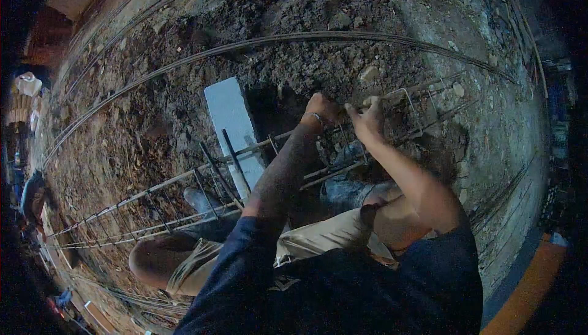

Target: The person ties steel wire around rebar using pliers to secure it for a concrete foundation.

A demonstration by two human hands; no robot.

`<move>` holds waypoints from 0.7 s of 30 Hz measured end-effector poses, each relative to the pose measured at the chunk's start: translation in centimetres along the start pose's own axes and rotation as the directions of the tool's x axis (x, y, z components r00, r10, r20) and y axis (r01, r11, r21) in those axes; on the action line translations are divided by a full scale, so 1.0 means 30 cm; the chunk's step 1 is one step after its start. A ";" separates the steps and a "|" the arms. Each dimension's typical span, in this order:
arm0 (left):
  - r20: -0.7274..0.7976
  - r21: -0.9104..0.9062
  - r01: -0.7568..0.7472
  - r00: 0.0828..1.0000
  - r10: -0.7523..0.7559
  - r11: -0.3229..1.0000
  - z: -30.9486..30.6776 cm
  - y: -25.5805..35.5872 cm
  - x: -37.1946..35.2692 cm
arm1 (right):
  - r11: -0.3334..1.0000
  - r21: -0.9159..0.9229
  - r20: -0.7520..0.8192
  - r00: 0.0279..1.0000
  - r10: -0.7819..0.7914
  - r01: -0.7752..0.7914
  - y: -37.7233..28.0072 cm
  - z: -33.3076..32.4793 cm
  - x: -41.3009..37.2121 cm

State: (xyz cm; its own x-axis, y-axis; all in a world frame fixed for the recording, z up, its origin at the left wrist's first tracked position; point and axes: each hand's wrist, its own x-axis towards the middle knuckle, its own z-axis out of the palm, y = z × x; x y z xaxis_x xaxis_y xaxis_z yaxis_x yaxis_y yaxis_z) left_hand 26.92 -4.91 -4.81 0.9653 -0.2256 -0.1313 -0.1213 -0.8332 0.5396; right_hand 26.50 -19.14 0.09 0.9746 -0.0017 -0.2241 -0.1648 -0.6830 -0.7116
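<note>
A long rebar cage [184, 177], thin bars joined by rectangular stirrups, lies slantwise across my legs from lower left to upper right. My left hand [324, 110] is closed in a fist at the cage's upper bar, with a band on its wrist. Just right of it, my right hand [369, 121] is bent at the same bar, fingers curled and thumb toward the left hand. What either hand grips is too small and dark to make out. A rectangular stirrup [409, 113] stands on the cage right of my right hand. Two short dark bars [234, 163] lean across the cage at left.
A pale blue-white block [228, 111] lies on the soil behind the cage, beside a dark hollow. Long thin rods [275, 39] curve over the dug earth [147, 105] beyond. At far left another person [33, 200] shows in part. An orange-brown surface [533, 280] borders the right.
</note>
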 end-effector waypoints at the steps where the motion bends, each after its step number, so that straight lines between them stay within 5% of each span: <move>1: 0.000 -0.004 0.001 1.000 -0.001 1.000 0.070 -0.051 0.025 | 0.985 -0.043 0.007 0.986 -0.168 0.168 0.005 -0.003 0.005; 2: 0.030 -0.519 0.163 0.985 -0.172 0.839 0.192 -0.136 0.074 | 0.985 -0.047 0.006 0.986 -0.168 0.168 -0.004 -0.012 0.003; 3: 0.143 -0.872 0.262 0.944 -0.298 0.413 0.258 -0.181 0.104 | 0.971 -0.072 0.096 0.971 -0.221 0.228 -0.022 -0.027 0.000; 4: 0.138 -0.874 0.256 0.946 -0.295 0.413 0.195 -0.136 0.077 | 0.953 -0.089 0.186 0.945 -0.271 0.290 -0.036 -0.037 0.002; 6: -0.101 -0.287 0.308 0.932 -0.349 0.907 -0.019 0.023 -0.042 | 0.937 -0.057 0.221 0.919 -0.325 0.345 -0.003 -0.036 0.024; 10: -0.186 -0.360 0.254 0.923 -0.336 0.898 -0.078 0.122 -0.129 | 0.925 -0.087 0.333 0.886 -0.322 0.369 -0.040 -0.075 0.037; 12: -0.703 -0.164 0.051 0.695 -0.152 0.985 0.025 0.097 -0.143 | 0.927 -0.111 0.380 0.877 -0.295 0.359 -0.095 -0.121 0.020; 14: -0.600 -0.240 0.063 0.775 -0.199 0.969 -0.019 0.106 -0.154 | 0.931 -0.129 0.421 0.869 -0.260 0.341 -0.088 -0.130 -0.004; 17: -0.387 -0.329 0.150 0.879 -0.279 0.932 -0.092 0.136 -0.163 | 0.889 -0.119 0.226 0.884 -0.410 0.443 -0.027 -0.140 -0.038; 19: -0.290 -0.319 0.201 0.910 -0.298 0.926 -0.100 0.140 -0.157 | 0.722 -0.454 0.331 0.851 -0.406 0.522 -0.031 -0.146 -0.037; 21: -0.333 -0.375 0.136 0.904 -0.270 0.917 -0.076 0.123 -0.150 | 0.759 -0.423 0.443 0.844 -0.302 0.494 -0.071 -0.156 -0.021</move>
State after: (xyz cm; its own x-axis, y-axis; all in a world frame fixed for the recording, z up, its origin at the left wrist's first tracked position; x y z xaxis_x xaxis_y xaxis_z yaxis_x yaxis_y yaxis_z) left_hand 22.66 -5.82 -0.34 0.9819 0.1892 0.0122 0.1068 -0.6051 0.7890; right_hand 26.95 -21.12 4.86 0.8049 0.5286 -0.2696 0.4206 -0.8287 -0.3692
